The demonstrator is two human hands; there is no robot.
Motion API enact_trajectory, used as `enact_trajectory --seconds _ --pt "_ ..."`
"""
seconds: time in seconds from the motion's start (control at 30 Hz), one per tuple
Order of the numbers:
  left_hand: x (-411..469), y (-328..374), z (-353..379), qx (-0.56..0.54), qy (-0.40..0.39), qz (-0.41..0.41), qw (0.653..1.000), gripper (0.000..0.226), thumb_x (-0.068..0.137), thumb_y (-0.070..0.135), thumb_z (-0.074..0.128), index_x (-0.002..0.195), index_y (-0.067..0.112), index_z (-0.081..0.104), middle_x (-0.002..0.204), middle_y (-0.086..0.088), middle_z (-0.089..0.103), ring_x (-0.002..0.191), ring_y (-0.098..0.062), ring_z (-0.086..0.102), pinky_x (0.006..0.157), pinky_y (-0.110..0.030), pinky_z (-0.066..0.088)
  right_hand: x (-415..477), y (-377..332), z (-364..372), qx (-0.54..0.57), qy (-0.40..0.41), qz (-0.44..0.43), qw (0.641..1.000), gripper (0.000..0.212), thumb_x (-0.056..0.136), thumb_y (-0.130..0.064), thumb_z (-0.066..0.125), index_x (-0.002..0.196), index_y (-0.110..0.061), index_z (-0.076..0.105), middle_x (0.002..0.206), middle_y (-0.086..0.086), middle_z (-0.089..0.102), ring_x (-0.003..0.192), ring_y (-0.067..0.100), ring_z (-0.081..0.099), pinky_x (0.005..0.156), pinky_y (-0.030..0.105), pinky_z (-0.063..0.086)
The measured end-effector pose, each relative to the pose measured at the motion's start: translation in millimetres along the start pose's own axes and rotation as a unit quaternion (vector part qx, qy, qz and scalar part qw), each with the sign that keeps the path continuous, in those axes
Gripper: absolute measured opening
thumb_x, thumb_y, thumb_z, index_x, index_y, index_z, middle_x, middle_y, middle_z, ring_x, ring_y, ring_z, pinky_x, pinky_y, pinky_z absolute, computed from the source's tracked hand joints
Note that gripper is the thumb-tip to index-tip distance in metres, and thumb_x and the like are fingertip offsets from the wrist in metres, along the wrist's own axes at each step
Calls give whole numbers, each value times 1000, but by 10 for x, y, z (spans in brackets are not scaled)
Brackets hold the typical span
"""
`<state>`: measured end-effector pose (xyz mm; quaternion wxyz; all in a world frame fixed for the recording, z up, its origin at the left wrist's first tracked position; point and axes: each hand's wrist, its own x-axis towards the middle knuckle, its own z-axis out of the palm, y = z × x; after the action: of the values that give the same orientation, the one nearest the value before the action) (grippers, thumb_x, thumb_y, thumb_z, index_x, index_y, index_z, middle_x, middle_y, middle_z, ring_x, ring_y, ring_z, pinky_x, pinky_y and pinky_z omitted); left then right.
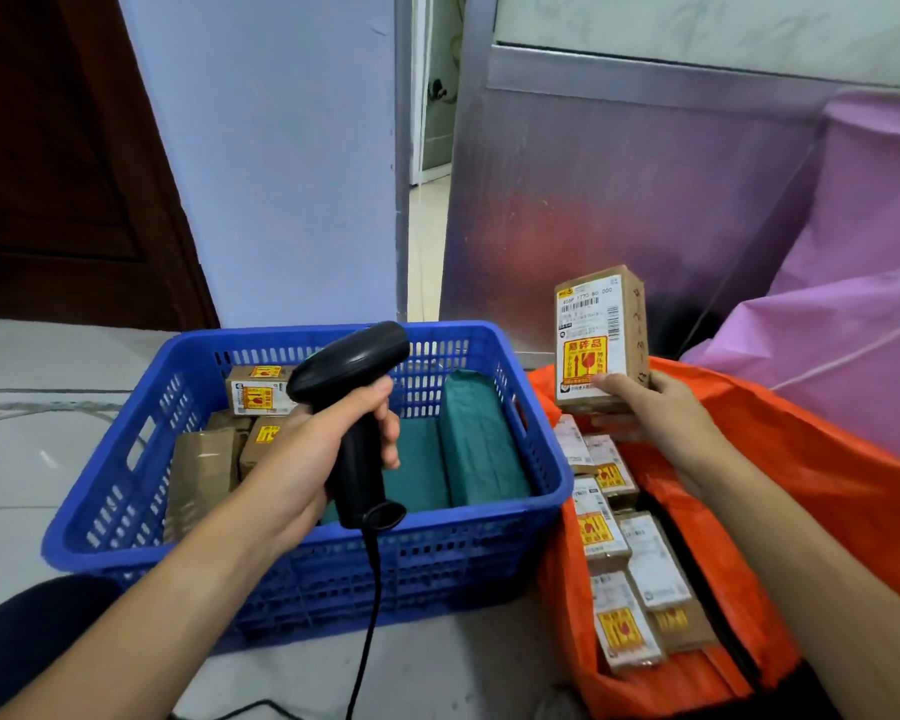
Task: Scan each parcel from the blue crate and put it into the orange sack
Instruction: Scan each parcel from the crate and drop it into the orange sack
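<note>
In the lower left of the frame the left hand (302, 459) clenches the handle of a black corded scanner (349, 363), its fingers (388, 433) wrapped round the handle. At lower right, labelled cardboard parcels (640, 574) already lie in the open mouth of the orange sack (801, 449). Just left of it, the blue crate (333, 558) holds a few more brown boxes (255, 392) and green wrapped packets (479, 439). Above the sack, right of centre, the right hand (650, 407) grasps the held parcel (596, 335) by its bottom end, thumb on the front face and fingers underneath, so the box stands upright with its barcode label facing the camera. It looks like a small, stiff carton, probably light, since one hand carries it by the end. The yellow-and-red sticker suggests fragile contents, so it should be lowered rather than dropped. Gripping the short bottom end keeps the label uncovered. Behind stand a metal panel (619, 200) and a pink sack (863, 283).
</note>
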<state>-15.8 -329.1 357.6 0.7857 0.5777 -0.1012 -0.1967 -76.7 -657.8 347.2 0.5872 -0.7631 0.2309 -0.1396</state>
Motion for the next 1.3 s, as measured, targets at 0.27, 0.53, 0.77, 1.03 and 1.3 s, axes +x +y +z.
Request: enact_trajectory --seconds 0.27,0.53,0.77,1.03,1.3 --pt "198 -272 478 -7 -44 -40 998 26 75 39 78 79 15 69 71 -9 61 58 -23 55 62 -32 55 -21 394 -461 -20 86 38 995 48 92 -37 73 130 -15 52 110 5 75 84 19 77 64 31 57" --pt "386 -750 864 -12 -70 -148 986 28 81 37 74 89 10 67 71 -7 57 58 -21 55 65 -32 54 3 1088 -934 -76 174 150 970 62 86 -48 76 119 -11 39 108 11 69 74 29 76 63 40 59" --pt "522 -1096 1115 -34 -75 -207 975 32 77 38 75 89 9 69 70 -9 56 56 -20 57 82 -40 49 104 1570 -1051 -92 161 224 957 52 82 -46 81 110 -12 53 90 7 72 71 25 72 66 41 61" --pt "721 -1325 1153 -58 -45 -230 970 33 79 38 75 88 8 67 66 -10 54 56 -21 56 84 -39 62 456 2009 -590 0 131 250 959 60 77 -51 74 115 -5 66 95 12 75 63 23 70 45 24 48" --pt "880 -1366 1079 -74 -20 -239 968 35 76 38 78 90 8 67 68 -9 55 55 -21 58 92 -44 54 1092 2372 -269 48 209 247 945 100 66 -76 58 133 -3 44 117 14 68 101 37 69 91 54 58"
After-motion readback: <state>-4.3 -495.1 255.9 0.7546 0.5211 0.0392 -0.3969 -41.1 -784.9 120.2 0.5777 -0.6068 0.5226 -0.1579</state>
